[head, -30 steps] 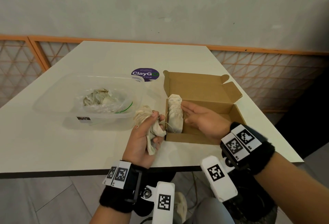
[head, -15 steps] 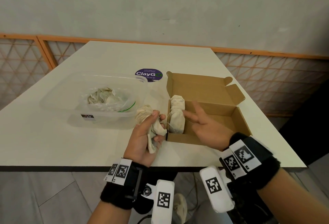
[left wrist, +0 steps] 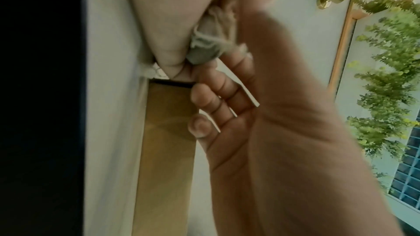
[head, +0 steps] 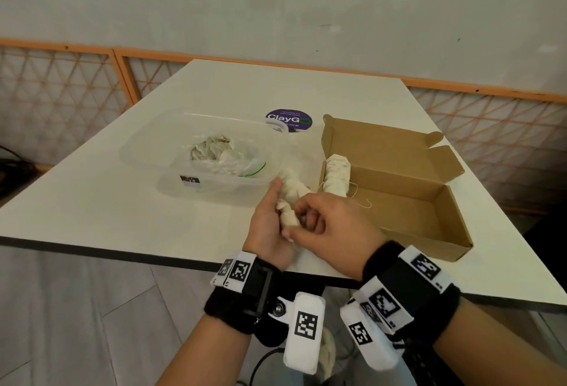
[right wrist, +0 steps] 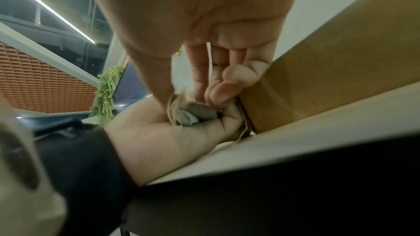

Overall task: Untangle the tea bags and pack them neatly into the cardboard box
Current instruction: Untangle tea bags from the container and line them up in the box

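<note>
A clump of tangled white tea bags (head: 290,197) lies in my left hand (head: 266,226), just left of the cardboard box (head: 408,223). My left fingers curl round it. My right hand (head: 333,223) meets it from the right, and its thumb and fingers pinch the clump's lower end and strings (right wrist: 176,112). The left wrist view shows the clump (left wrist: 208,45) squeezed between both hands. A row of packed tea bags (head: 337,175) stands against the open box's left wall, with a loose string trailing over the box floor.
A clear plastic tub (head: 171,167) to the left holds a plastic bag with more tea bags (head: 214,152). A purple round sticker (head: 288,120) lies behind it. The table's front edge (head: 122,252) runs just under my wrists. The box lid (head: 383,146) stands open behind.
My right hand left the tea bags in the box, moved left and took hold of the clump in my left hand. The left hand has kept its grip.
</note>
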The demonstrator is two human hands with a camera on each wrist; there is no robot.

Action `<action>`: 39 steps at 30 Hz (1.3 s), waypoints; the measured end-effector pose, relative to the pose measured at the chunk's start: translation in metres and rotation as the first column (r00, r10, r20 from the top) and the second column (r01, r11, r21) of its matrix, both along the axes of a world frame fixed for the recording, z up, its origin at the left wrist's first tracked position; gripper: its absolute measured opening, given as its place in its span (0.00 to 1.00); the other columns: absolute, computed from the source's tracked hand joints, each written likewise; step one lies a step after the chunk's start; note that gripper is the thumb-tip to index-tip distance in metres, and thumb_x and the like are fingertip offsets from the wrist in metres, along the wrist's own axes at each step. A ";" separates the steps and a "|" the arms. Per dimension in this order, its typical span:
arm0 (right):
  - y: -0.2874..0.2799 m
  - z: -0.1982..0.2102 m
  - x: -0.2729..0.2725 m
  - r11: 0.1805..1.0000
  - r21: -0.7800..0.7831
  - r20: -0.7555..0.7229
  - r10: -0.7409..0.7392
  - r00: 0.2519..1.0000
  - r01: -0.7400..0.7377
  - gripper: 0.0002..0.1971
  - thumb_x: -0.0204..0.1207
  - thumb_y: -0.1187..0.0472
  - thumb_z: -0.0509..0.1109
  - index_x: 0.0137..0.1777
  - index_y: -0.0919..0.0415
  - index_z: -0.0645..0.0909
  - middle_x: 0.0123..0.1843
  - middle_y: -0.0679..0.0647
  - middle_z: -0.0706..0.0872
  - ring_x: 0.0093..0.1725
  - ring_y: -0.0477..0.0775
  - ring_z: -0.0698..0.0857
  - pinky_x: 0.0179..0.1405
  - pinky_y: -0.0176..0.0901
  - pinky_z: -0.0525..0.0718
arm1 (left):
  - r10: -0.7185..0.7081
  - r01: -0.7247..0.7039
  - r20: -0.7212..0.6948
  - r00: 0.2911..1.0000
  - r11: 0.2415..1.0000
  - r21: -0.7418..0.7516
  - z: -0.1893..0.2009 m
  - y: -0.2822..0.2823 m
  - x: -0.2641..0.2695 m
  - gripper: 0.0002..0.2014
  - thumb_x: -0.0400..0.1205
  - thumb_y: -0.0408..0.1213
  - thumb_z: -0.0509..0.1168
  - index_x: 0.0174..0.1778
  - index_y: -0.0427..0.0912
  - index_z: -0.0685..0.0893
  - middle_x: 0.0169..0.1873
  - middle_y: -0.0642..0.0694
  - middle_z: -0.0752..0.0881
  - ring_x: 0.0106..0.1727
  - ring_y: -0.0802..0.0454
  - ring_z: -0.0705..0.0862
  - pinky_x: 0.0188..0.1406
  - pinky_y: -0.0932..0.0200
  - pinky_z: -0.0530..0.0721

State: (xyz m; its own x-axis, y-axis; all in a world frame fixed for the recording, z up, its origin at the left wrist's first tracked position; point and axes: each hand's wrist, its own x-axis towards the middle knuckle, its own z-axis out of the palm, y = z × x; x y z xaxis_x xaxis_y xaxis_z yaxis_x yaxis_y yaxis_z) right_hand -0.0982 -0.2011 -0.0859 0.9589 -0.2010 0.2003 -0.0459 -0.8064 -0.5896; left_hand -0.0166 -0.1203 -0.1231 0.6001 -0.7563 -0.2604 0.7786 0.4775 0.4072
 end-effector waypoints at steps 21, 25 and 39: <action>-0.035 0.004 0.008 0.718 0.683 0.106 -0.280 0.954 0.135 0.08 0.72 0.69 0.72 0.42 0.58 0.77 0.30 0.54 0.76 0.21 0.41 0.73 0.20 0.30 0.72 | 0.058 -0.091 0.375 0.925 0.993 0.072 -0.011 -0.006 -0.003 0.06 0.74 0.35 0.68 0.42 0.39 0.87 0.38 0.44 0.87 0.32 0.61 0.81 0.19 0.72 0.69; -0.031 0.006 0.006 0.757 0.643 0.087 -0.221 0.971 0.114 0.05 0.73 0.58 0.73 0.41 0.59 0.86 0.33 0.54 0.83 0.27 0.40 0.78 0.27 0.30 0.76 | 0.075 -0.111 0.367 0.927 0.991 0.076 -0.008 -0.006 -0.005 0.11 0.75 0.37 0.67 0.50 0.36 0.84 0.41 0.43 0.85 0.34 0.60 0.82 0.20 0.72 0.68; -0.046 0.023 0.000 0.656 0.744 -0.010 -0.182 0.983 0.129 0.04 0.73 0.64 0.72 0.42 0.57 0.88 0.36 0.45 0.88 0.35 0.37 0.80 0.34 0.31 0.75 | 0.092 -0.109 0.288 0.953 0.993 0.044 0.000 -0.004 -0.006 0.07 0.75 0.36 0.66 0.47 0.43 0.82 0.39 0.50 0.87 0.31 0.63 0.81 0.19 0.71 0.71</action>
